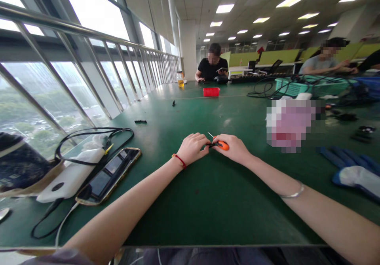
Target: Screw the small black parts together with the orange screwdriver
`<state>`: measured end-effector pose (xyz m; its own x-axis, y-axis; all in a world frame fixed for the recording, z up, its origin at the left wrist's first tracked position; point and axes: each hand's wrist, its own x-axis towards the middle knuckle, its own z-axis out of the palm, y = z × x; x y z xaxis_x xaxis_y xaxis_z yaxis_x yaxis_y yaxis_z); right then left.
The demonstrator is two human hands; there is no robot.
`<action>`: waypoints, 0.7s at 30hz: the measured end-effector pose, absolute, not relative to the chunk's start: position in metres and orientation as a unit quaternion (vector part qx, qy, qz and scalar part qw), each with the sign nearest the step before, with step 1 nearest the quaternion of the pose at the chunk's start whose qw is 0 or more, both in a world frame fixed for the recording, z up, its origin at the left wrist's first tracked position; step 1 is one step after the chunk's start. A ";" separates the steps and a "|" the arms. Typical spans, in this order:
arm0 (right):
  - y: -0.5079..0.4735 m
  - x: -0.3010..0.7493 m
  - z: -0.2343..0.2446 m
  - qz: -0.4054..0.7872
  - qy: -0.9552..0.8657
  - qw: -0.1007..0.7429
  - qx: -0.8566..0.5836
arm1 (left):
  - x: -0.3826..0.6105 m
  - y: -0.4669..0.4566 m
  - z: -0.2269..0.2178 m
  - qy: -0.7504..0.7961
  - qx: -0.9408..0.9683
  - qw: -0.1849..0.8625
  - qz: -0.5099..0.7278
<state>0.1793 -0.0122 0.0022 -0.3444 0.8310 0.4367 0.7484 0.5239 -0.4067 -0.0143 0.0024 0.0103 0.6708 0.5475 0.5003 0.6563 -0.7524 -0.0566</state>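
Note:
Both my hands rest together on the green table [208, 201], near its middle. My right hand [234, 148] is closed around a small orange-handled screwdriver [222, 145], whose thin metal tip points up and to the left. My left hand [192, 147], with a red string on the wrist, has its fingers curled and pinched against the screwdriver's dark front end. A small dark part may sit between those fingers, but it is too small to name. A silver bangle circles my right forearm.
At my left lie a phone [108, 176], a white power bank [71, 176] and black cables [95, 134]. Blue-and-white gloves [353, 170] lie at my right. A red tray [211, 91] and small black parts [140, 121] sit farther off. Two people sit at the far end.

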 end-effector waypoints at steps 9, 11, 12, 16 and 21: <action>-0.013 0.177 0.004 0.064 -0.814 0.292 -0.498 | -0.016 0.005 0.005 -0.283 -0.903 0.217 -0.241; -0.014 0.177 0.004 0.062 -0.812 0.288 -0.504 | -0.016 0.005 0.005 -0.282 -0.898 0.229 -0.247; -0.014 0.177 0.005 0.059 -0.811 0.285 -0.508 | -0.016 0.004 0.006 -0.284 -0.895 0.232 -0.252; -0.013 0.176 0.004 0.019 -0.822 0.246 -0.513 | -0.016 0.005 0.005 -0.294 -0.885 0.234 -0.275; -0.012 0.173 0.003 -0.016 -0.824 0.215 -0.524 | -0.018 0.008 0.003 -0.295 -0.885 0.234 -0.275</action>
<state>0.1728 -0.0122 0.0028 -0.3576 0.8570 0.3711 0.8706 0.4497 -0.1996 -0.0178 0.0077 0.0026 0.6744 0.3941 0.6244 0.6511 -0.7163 -0.2511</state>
